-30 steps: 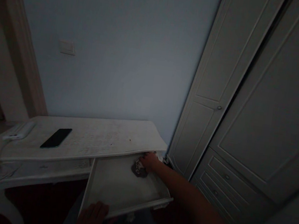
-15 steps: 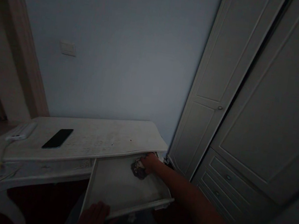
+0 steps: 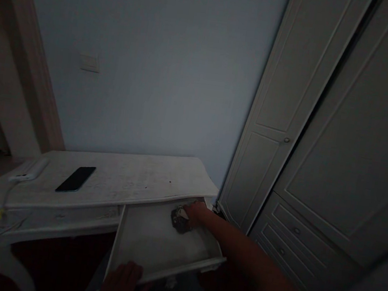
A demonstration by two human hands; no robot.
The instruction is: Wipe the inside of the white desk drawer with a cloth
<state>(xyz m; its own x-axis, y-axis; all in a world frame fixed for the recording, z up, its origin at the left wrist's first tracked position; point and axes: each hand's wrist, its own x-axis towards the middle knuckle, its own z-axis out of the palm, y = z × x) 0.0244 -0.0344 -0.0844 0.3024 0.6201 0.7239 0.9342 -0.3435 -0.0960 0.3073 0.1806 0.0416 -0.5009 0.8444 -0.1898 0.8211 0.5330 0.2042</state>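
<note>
Wht desk (image 3: 148, 170) holds phone (image 3: 75, 179) & pwr strip (image 3: 33, 169), L side.

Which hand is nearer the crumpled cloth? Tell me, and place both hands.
Right. The right hand grips the cloth inside the pulled-out drawer; the left hand holds the drawer's front edge, near its left corner, apart from the cloth.

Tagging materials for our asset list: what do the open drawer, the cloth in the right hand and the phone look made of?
Open drawer: probably painted wood or board, dull whitish; flat panels, no grain visible.
Cloth, in the right hand: likely soft fabric, matte; it bunches into folds. Fibre unclear.
Phone: front likely glass, dark and smooth; edge material unclear.
</note>
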